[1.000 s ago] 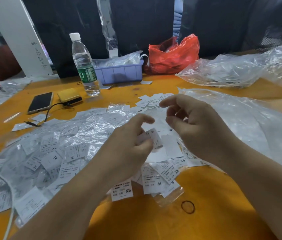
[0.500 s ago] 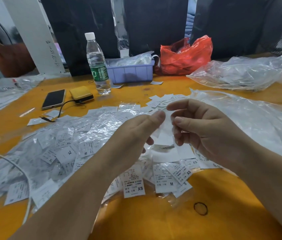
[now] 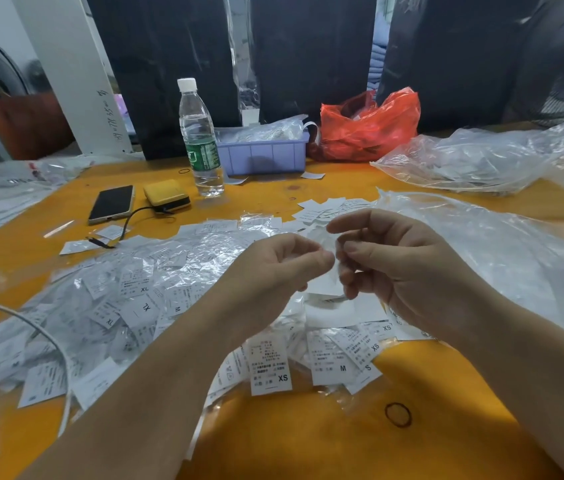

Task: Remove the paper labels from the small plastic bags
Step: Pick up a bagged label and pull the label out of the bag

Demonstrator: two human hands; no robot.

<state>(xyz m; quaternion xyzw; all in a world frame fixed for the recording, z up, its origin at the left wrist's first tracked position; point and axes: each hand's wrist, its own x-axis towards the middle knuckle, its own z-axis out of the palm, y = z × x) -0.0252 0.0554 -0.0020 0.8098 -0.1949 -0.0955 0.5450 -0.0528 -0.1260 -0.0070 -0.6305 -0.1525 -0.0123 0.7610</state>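
1. The left hand (image 3: 275, 271) and right hand (image 3: 391, 268) meet above the orange surface (image 3: 308, 441), fingertips pinching 1 small plastic bag (image 3: 325, 282) between them.
2. The bag looks clear and crinkled, with a white paper label inside.
3. Labelled bags (image 3: 128, 299) heap beneath.

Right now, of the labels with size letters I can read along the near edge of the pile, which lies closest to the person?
The XS label. It juts furthest from the pile onto the bare orange table, just right of the left forearm; the M label and S label sit further right.
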